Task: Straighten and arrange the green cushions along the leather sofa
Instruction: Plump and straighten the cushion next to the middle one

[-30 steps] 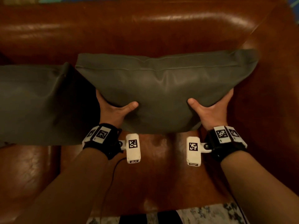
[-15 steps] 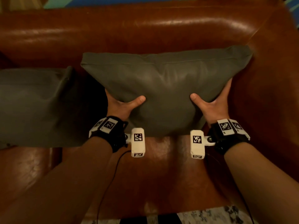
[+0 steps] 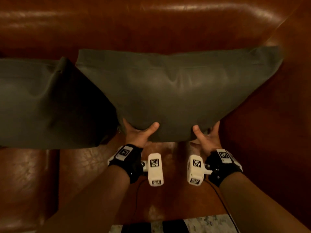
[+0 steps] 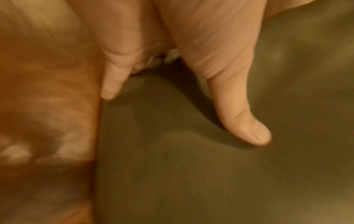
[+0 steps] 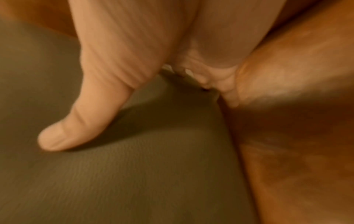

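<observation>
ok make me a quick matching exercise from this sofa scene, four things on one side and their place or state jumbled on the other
Things:
1. held cushion
2. second cushion
3. left hand
4. right hand

Places or states:
A. grips the held cushion's bottom edge near its right end
B. lies on the sofa at the picture's left edge, no hand on it
C. gripped by both hands in front of the backrest
D. grips the held cushion's bottom edge near its left end

Pairs: 1-C, 2-B, 3-D, 4-A
</observation>
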Demonstrator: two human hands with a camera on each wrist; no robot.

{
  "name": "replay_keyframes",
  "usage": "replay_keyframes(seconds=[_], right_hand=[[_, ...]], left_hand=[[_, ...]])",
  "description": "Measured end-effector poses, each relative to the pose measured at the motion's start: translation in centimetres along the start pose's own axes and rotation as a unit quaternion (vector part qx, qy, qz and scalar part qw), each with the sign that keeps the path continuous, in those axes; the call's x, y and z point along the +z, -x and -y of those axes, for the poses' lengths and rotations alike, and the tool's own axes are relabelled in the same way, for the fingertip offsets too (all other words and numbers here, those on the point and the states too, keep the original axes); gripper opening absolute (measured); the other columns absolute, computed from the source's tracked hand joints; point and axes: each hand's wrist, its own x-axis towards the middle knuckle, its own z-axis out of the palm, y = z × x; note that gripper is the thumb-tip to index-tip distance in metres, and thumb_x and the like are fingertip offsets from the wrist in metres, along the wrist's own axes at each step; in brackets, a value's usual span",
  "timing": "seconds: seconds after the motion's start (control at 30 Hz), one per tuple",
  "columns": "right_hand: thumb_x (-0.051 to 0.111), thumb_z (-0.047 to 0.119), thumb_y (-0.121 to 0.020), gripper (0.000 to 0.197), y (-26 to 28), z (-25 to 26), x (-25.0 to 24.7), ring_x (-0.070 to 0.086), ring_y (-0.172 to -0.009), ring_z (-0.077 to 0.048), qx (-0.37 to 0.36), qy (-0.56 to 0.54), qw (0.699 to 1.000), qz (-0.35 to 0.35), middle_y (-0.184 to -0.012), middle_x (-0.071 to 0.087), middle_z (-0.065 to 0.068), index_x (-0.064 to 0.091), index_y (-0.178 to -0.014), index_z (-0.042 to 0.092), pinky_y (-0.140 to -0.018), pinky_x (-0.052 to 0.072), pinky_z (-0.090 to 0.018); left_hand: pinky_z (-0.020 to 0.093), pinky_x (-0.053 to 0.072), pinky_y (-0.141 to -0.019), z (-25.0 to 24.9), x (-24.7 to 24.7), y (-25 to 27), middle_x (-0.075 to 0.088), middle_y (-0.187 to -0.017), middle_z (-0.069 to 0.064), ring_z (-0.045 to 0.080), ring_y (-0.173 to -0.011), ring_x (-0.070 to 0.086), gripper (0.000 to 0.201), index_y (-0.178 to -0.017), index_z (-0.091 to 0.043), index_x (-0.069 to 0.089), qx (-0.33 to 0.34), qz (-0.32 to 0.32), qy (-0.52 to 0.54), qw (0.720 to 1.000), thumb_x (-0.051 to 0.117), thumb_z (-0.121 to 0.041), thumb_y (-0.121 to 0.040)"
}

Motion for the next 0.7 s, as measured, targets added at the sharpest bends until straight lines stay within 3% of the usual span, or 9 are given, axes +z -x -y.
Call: replay_keyframes(seconds=[0.07, 0.13, 0.2, 0.3, 0.37, 0.47, 0.57, 0.63, 0.7], right_hand=[[0.091, 0.038, -0.067, 0.117, -1.2, 0.2, 0.2, 0.052, -0.140, -0.027, -0.004, -0.002, 1.000, 0.009, -0.157, 0.049, 0.003, 0.018, -0.160, 0.043, -0.109, 0.044, -0.067], [0.086, 0.024, -0.077, 0.107, -1.4, 0.5, 0.2, 0.052, -0.139, -0.027, -0.002, -0.006, 1.000, 0.022, -0.151, 0.054, 0.002, 0.021, -0.161, 0.035, -0.110, 0.043, -0.067], [0.076, 0.011, -0.086, 0.093, -1.3, 0.5, 0.1, 0.052, -0.139, -0.028, -0.002, -0.010, 1.000, 0.025, -0.139, 0.059, 0.012, 0.024, -0.160, 0.031, -0.111, 0.043, -0.066], [0.072, 0.009, -0.091, 0.089, -0.4, 0.6, 0.1, 0.053, -0.137, -0.024, 0.011, -0.018, 1.000, 0.021, -0.132, 0.058, 0.020, 0.024, -0.160, 0.039, -0.109, 0.046, -0.061], [0.074, 0.016, -0.091, 0.091, 0.6, 0.8, 0.2, 0.051, -0.136, -0.021, 0.031, -0.020, 0.999, 0.013, -0.147, 0.053, 0.013, 0.022, -0.159, 0.046, -0.105, 0.048, -0.056], [0.077, 0.027, -0.089, 0.084, 2.4, 0.2, 0.3, 0.050, -0.139, -0.025, 0.060, -0.004, 0.998, -0.010, -0.158, 0.046, 0.007, 0.030, -0.156, 0.048, -0.102, 0.049, -0.052], [0.080, 0.034, -0.086, 0.075, 4.9, -1.3, 1.1, 0.061, -0.128, -0.033, 0.146, 0.035, 0.989, 0.010, -0.147, 0.058, -0.008, 0.040, -0.150, 0.041, -0.101, 0.054, -0.055], [0.076, 0.032, -0.090, 0.074, 7.2, -2.4, 2.4, 0.067, -0.116, -0.033, 0.201, 0.072, 0.976, 0.043, -0.133, 0.066, -0.013, 0.040, -0.154, 0.030, -0.098, 0.057, -0.051], [0.074, 0.028, -0.093, 0.070, 9.3, -3.8, 4.0, 0.066, -0.118, -0.035, 0.244, 0.093, 0.964, 0.057, -0.134, 0.066, -0.019, 0.043, -0.155, 0.014, -0.095, 0.056, -0.045]], left_hand=[[0.076, 0.035, -0.098, -0.9, 0.6, -1.3, 0.044, -0.141, -0.010, 0.034, -0.136, 0.043, 0.108, -0.145, -0.053, 0.020, -0.045, 0.010, 0.030, 0.998, 0.084, -0.007, -0.072], [0.077, 0.034, -0.099, -1.2, 0.7, -1.7, 0.045, -0.137, -0.008, 0.036, -0.137, 0.041, 0.104, -0.147, -0.051, 0.020, -0.054, 0.021, 0.028, 0.998, 0.079, -0.001, -0.077], [0.074, 0.038, -0.098, -1.2, 0.4, -1.3, 0.048, -0.140, -0.008, 0.034, -0.136, 0.043, 0.104, -0.148, -0.049, 0.022, -0.049, 0.013, 0.008, 0.999, 0.082, -0.005, -0.075], [0.054, 0.046, -0.103, -2.0, -0.4, 0.0, 0.051, -0.141, -0.007, 0.023, -0.128, 0.051, 0.113, -0.150, -0.040, 0.024, -0.007, -0.005, -0.045, 0.999, 0.092, -0.018, -0.063], [0.039, 0.046, -0.103, -2.9, -1.4, 1.1, 0.053, -0.132, -0.009, 0.014, -0.119, 0.053, 0.103, -0.151, -0.032, 0.029, 0.019, -0.007, -0.088, 0.996, 0.088, -0.014, -0.069], [0.042, 0.050, -0.099, -3.5, -3.9, 2.8, 0.054, -0.130, -0.006, 0.016, -0.121, 0.054, 0.084, -0.149, -0.027, 0.039, -0.020, -0.013, -0.116, 0.993, 0.083, -0.015, -0.078], [0.044, 0.053, -0.094, -3.1, -7.3, 4.4, 0.053, -0.143, 0.006, 0.026, -0.124, 0.057, 0.064, -0.143, -0.021, 0.049, -0.075, -0.011, -0.158, 0.985, 0.076, -0.023, -0.085], [0.041, 0.054, -0.092, -2.6, -9.7, 5.5, 0.057, -0.136, 0.006, 0.024, -0.115, 0.063, 0.053, -0.138, -0.019, 0.054, -0.087, -0.004, -0.192, 0.978, 0.072, -0.024, -0.088], [0.038, 0.054, -0.089, -2.1, -12.5, 6.4, 0.061, -0.128, 0.005, 0.024, -0.111, 0.065, 0.046, -0.134, -0.017, 0.056, -0.098, -0.009, -0.208, 0.973, 0.070, -0.024, -0.090]])
